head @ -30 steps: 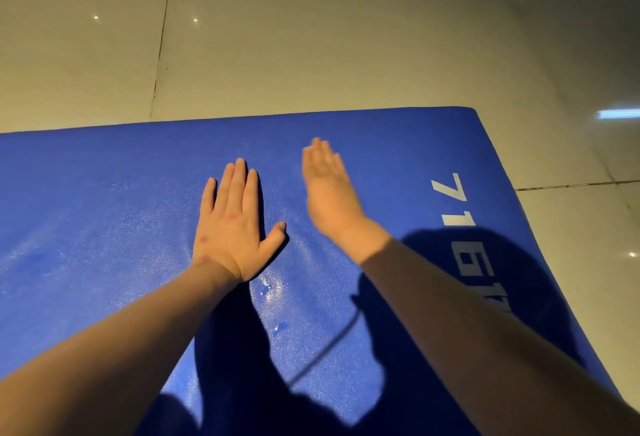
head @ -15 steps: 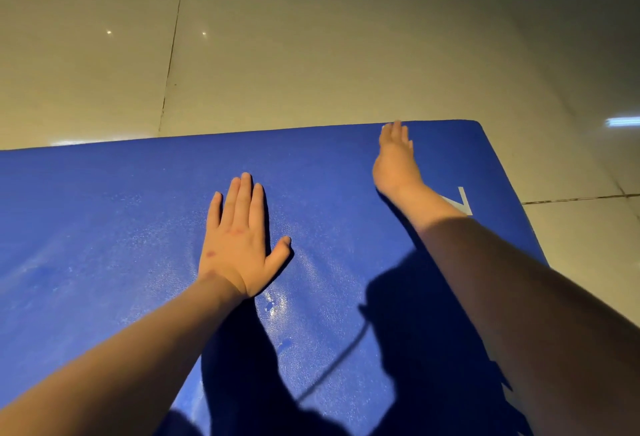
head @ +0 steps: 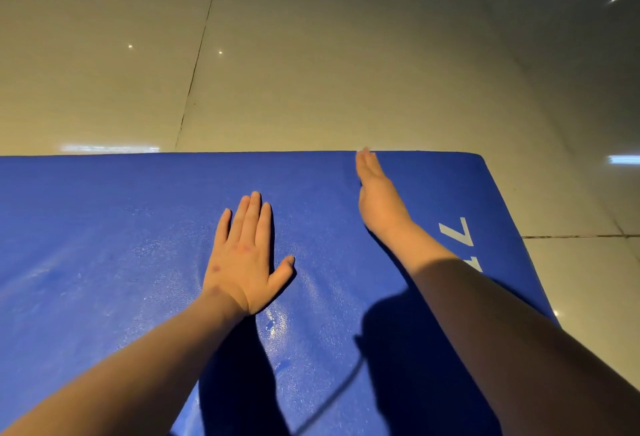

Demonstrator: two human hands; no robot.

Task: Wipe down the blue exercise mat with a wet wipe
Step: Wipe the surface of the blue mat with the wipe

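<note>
Hands both lie on the blue exercise mat (head: 104, 227), with the bare forearms reaching in from the lower edge. The left hand (head: 242, 262) rests flat, palm down, near the middle of the mat; its four fingers (head: 254, 213) are straight and close together, and the thumb (head: 284, 267) stands out to the side. It holds nothing. The right hand (head: 377, 196) is further away and is seen from its edge, the fingers straight and pressed together, the tips just at the far border of the mat. Its lower side seems to touch the surface, but what is under the palm cannot be seen.

The mat covers the lower part of the view and lies on a glossy beige tile floor (head: 311, 71) with dark joints and small light reflections. Near the right border of the mat there is white lettering (head: 457, 231), partly hidden behind the right forearm. A shiny, wet-looking patch (head: 277, 324) is just below the left wrist, and dark shadows (head: 415, 349) of the arms fall on the near part of the mat
</note>
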